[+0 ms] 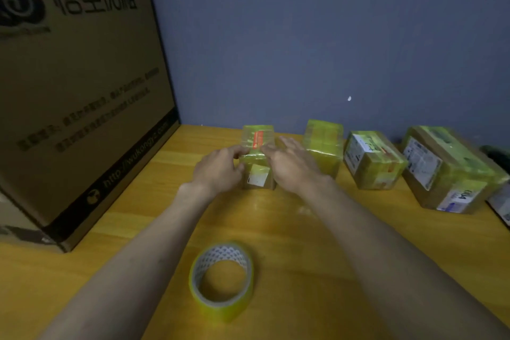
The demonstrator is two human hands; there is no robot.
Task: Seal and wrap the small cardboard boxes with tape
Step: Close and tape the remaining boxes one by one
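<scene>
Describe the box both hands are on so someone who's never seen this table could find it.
Start at the big printed carton on the left of the yellow table. A row of tape-wrapped boxes runs along the wall; the box nearest the carton is it. Unlike the others, it has an orange strip on top.

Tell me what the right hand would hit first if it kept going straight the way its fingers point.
The right hand points away toward the blue wall, its fingers on the small taped box. That box comes first; depth beyond is unclear.
</scene>
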